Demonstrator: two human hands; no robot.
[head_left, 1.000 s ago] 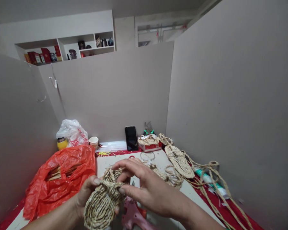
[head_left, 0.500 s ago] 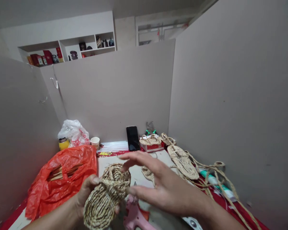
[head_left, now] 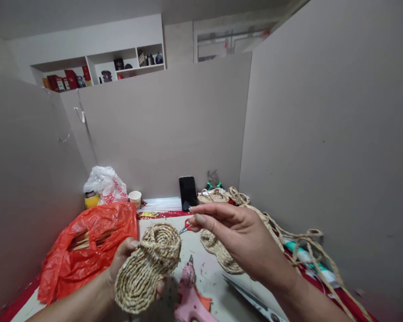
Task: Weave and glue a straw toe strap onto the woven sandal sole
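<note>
My left hand (head_left: 122, 264) grips a small woven straw slipper (head_left: 147, 268) by its edge, thumb on top and a fingertip showing underneath. A braided strap crosses the slipper near its far end. My right hand (head_left: 235, 237) is raised to the right of it, apart from it, with thumb and fingertips drawn together; anything between them is too small to make out. Below and between the hands stands a pink glue gun (head_left: 190, 290), its nozzle pointing up. Under my right hand lies a second woven straw piece (head_left: 220, 255), partly covered.
Large scissors (head_left: 251, 297) lie at the front right. Small red-handled scissors (head_left: 186, 226) sit behind my right fingertips. A red plastic bag (head_left: 114, 250) is on the left, a paper cup (head_left: 135, 199) and phone (head_left: 188, 193) at the back. Straw rope (head_left: 309, 241) trails along the right.
My right hand has drawn away from the slipper to the right, and its spread fingers have come together. The slipper stays in my left hand. The view has shifted slightly.
</note>
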